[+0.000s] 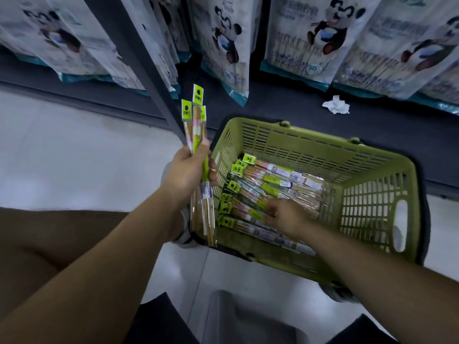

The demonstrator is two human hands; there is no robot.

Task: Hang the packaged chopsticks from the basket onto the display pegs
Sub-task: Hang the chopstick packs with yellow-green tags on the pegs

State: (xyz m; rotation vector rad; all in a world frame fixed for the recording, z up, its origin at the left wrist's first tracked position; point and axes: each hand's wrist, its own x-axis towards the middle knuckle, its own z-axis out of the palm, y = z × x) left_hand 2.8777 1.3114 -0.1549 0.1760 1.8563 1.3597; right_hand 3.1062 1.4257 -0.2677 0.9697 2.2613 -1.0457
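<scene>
Olive-green plastic, slotted all round: the basket sits on the pale floor hard against the foot of the dark shelving, and a heap of chopstick packets lies across its bottom, with their lime header cards lined up along the left wall. The person's left grip is closed round three held packets, standing upright just outside the basket's left rim with the cards fanned at the top. The right grip is down among the heap near the front edge with its fingers bent onto the packets. It is smeared with motion, so I cannot tell whether it has actually taken hold of one. To my eye this is the gathering step: collecting a handful before any hanging is done. Next, another packet should be lifted clear without dragging its neighbours, then the bunch raised to the pegs with the card holes lined up. No peg shows from here; only the lower ends of the panda bags hang into sight. A crumpled tissue lies on the shelf base behind the basket.
</scene>
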